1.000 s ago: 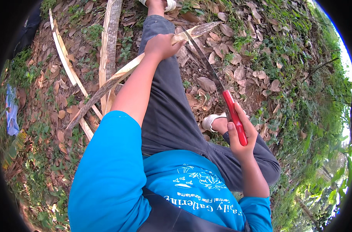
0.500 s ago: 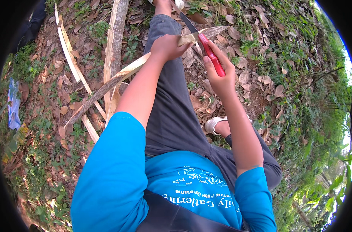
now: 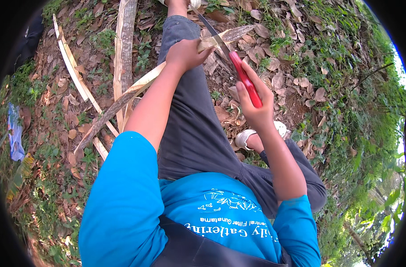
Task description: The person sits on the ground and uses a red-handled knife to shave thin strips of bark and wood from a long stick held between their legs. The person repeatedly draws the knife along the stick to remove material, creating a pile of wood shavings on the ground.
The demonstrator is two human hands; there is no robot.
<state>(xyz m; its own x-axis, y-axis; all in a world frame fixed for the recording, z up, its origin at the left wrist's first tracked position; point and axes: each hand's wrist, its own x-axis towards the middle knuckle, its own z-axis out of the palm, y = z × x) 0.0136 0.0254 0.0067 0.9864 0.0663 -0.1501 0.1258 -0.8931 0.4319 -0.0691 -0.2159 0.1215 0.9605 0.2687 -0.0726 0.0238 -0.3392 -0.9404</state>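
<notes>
**Blade working close to the holding hand**

Left hand [image 3: 185, 54] has its grip closed around the long frond strip [image 3: 122, 100], pinning it over the outstretched leg. Right hand [image 3: 252, 104] is clenched on the red handle of the knife [image 3: 232, 60], blade tip on the strip just past the left hand. Risk: a slip on the hard fibre could send the edge into the left fingers or the leg. Strip's long axis runs diagonally, far end up-right of the left hand, tail down-left into the leaf litter.

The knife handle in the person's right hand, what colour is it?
Red. The knife handle, gripped in the right hand, shows clearly in the head view.
</notes>
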